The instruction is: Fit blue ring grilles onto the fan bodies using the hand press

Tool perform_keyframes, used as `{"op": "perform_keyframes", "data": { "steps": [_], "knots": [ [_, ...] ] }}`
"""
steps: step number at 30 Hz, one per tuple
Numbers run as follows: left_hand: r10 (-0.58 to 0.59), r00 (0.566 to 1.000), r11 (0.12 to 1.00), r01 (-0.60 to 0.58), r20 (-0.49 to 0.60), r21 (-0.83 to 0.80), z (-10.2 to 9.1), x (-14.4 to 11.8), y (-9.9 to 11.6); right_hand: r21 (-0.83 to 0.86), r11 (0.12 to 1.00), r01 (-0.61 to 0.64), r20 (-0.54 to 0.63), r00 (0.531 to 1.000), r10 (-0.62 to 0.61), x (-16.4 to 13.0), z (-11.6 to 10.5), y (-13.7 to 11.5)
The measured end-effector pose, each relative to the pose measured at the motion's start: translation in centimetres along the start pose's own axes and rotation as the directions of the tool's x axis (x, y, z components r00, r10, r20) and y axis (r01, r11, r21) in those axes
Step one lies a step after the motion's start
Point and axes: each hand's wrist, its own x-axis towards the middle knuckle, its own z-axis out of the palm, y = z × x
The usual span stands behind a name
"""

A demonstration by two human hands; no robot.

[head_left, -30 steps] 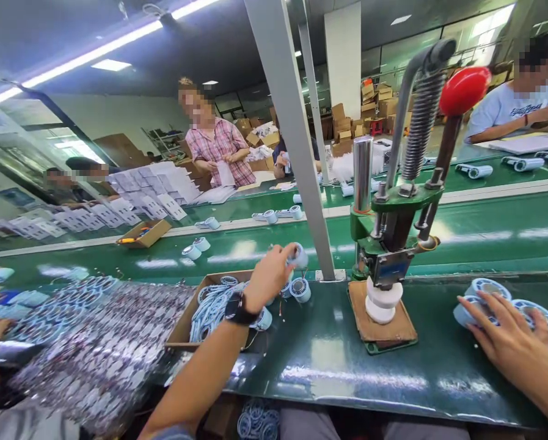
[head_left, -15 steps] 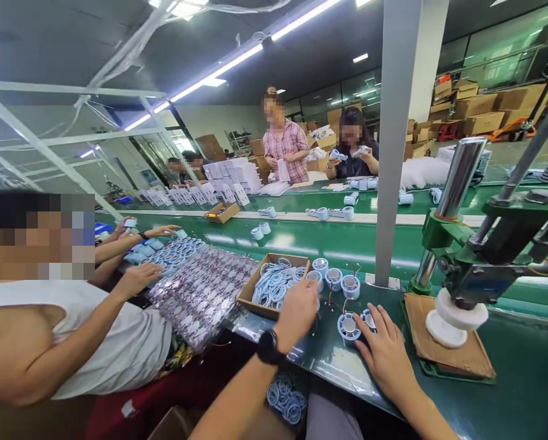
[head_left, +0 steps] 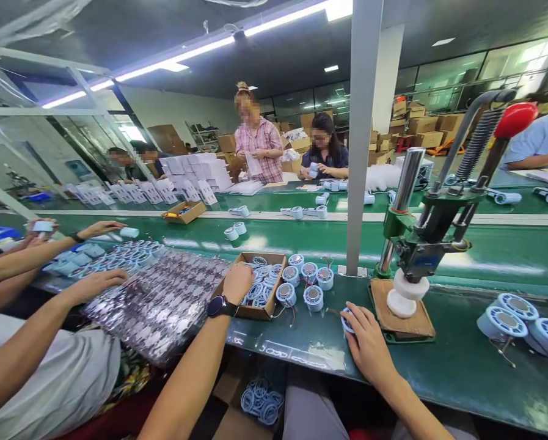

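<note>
Just left of the press point(head_left: 411, 269), the right hand point(head_left: 368, 342) lay palm down on the green table point(head_left: 438, 373), its fingers curled over a small blue round part point(head_left: 346, 319) so that only the part's left edge showed. Farther left of the press, the left hand point(head_left: 237, 282), a black watch point(head_left: 219, 305) on its wrist, reached into the cardboard box point(head_left: 255, 313) of blue rings point(head_left: 261, 287); its fingers were bent down among them, though I cannot tell whether they gripped any. Between the box and the press stood 5 more blue round parts point(head_left: 313, 297). Right of the press, 3 larger blue spools point(head_left: 521, 315) sat on the table. Beyond the box, another person's hand point(head_left: 97, 282) rested on shiny packets point(head_left: 159, 305).
</note>
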Motion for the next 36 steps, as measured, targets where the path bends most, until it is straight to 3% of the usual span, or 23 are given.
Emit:
{"op": "perform_keyframes", "data": {
  "steps": [6, 8, 10, 13, 17, 19, 21, 24, 27, 31, 33, 36],
  "knots": [
    [-0.009, 0.993, 0.996, -0.002, -0.12, -0.09, -0.1, 0.4, -0.5, 0.28, 0.958, -0.07, -0.028, 0.996, 0.081, -5.1, -3.5, 1.1],
    [0.0, 0.973, 0.99, -0.033, -0.229, -0.14, -0.7, 0.0, -0.4, 0.361, 0.926, -0.109, -0.013, 0.993, 0.121, -5.5, -4.0, 1.0],
    [0.017, 0.927, 0.976, -0.097, -0.375, -0.196, -1.3, -1.5, 0.5, 0.409, 0.906, -0.112, -0.02, 0.991, 0.132, -5.3, -4.1, 0.9],
    [0.123, 0.815, 0.915, -0.314, -0.566, -0.253, -0.7, -6.1, 4.8, 0.43, 0.899, -0.087, -0.051, 0.991, 0.121, -4.8, -4.1, 0.9],
    [0.406, 0.671, 0.707, -0.661, -0.62, -0.253, 2.8, -13.5, 13.4, 0.435, 0.897, -0.076, -0.049, 0.993, 0.108, -4.8, -4.3, 1.1],
    [0.44, 0.685, 0.625, -0.698, -0.581, -0.35, 4.5, -15.5, 16.4, 0.432, 0.901, -0.05, -0.045, 0.996, 0.077, -5.0, -4.5, 1.3],
    [0.418, 0.743, 0.596, -0.659, -0.523, -0.46, 5.7, -16.1, 17.7, 0.435, 0.9, -0.028, -0.04, 0.998, 0.05, -5.4, -4.7, 1.4],
    [0.381, 0.818, 0.594, -0.573, -0.431, -0.564, 6.4, -15.8, 17.6, 0.444, 0.894, -0.065, -0.015, 0.997, 0.08, -5.8, -4.8, 1.4],
    [0.393, 0.851, 0.59, -0.524, -0.348, -0.614, 6.1, -15.8, 17.5, 0.46, 0.878, -0.134, -0.001, 0.989, 0.151, -5.9, -4.7, 1.4],
    [0.349, 0.899, 0.659, -0.436, -0.264, -0.613, 5.9, -16.2, 18.3, 0.493, 0.864, -0.1, -0.044, 0.989, 0.139, -5.5, -4.9, 1.5],
    [0.34, 0.911, 0.672, -0.408, -0.232, -0.618, 5.8, -16.3, 18.5, 0.5, 0.862, -0.083, -0.049, 0.991, 0.124, -5.4, -5.1, 1.6],
    [0.441, 0.869, 0.607, -0.472, -0.224, -0.639, 5.6, -16.4, 18.3, 0.503, 0.859, -0.092, -0.02, 0.993, 0.117, -5.4, -5.2, 1.7]
  ]
}}
